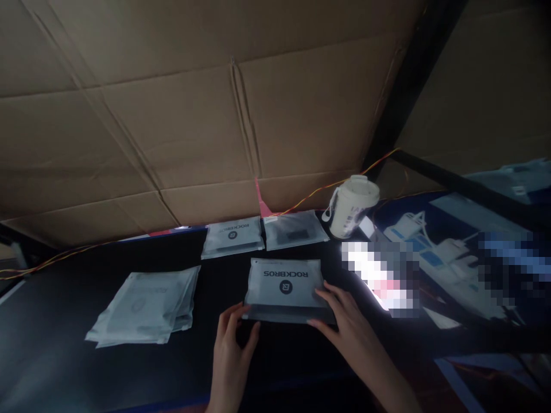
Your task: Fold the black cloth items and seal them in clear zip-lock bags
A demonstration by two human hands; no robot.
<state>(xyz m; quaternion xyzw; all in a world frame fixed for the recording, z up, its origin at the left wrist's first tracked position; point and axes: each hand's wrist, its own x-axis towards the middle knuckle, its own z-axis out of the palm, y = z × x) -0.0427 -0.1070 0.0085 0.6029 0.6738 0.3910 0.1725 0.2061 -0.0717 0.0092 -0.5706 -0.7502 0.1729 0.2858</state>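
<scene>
A frosted zip bag (275,292) printed ROCKBROS, upside down from my side, lies flat in front of me on a black tabletop. My left hand (235,338) has its curled fingertips on the bag's near left corner, the thumb by the near edge. At the right side, my right hand (344,321) lays its fingers over the edge, while its thumb meets the near edge. Further left is a small overlapping pile of similar frosted bags (138,307). Behind, a printed bag (232,236) and another frosted bag (297,229) lie side by side.
A white lidded cup (355,206) with a strap stands at the back right. Beside it are a bright pixelated patch (379,278) and white and blue packaging (426,241). A cardboard wall (193,126) rises behind, with a red-yellow wire (318,190) and a dark metal post (408,86).
</scene>
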